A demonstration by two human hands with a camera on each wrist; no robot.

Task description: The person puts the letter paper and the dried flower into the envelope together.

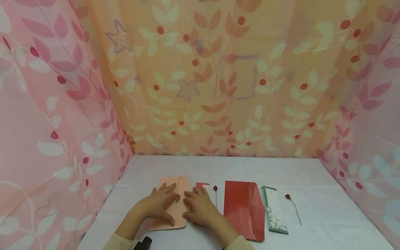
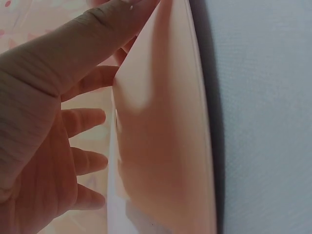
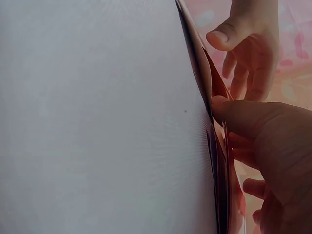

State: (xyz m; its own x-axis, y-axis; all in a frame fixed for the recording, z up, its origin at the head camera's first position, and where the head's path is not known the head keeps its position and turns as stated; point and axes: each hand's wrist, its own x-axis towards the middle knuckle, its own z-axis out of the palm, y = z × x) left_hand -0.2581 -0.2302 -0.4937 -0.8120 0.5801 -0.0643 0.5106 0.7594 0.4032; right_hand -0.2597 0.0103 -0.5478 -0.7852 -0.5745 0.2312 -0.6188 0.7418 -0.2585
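A peach envelope [image 1: 179,219] lies on the white table with its flap side up. My left hand [image 1: 163,204] rests over its left part, fingers spread, thumb towards its lower half. In the left wrist view the thumb [image 2: 92,39] reaches the top of the envelope [image 2: 170,126]. My right hand [image 1: 201,206] touches the envelope's right edge at the flap with fingers and thumb. The right wrist view shows that thumb [image 3: 243,114] at the flap's edge. Partly hidden under the right hand is a red-and-white card [image 1: 203,184].
Right of the hands lie a small dark red rose [image 1: 215,188] on a thin stem, a red envelope [image 1: 239,208], a green-bordered white card [image 1: 274,206] and another stemmed rose [image 1: 288,197]. Floral curtains [image 1: 215,86] enclose the table's [image 1: 328,208] back and sides.
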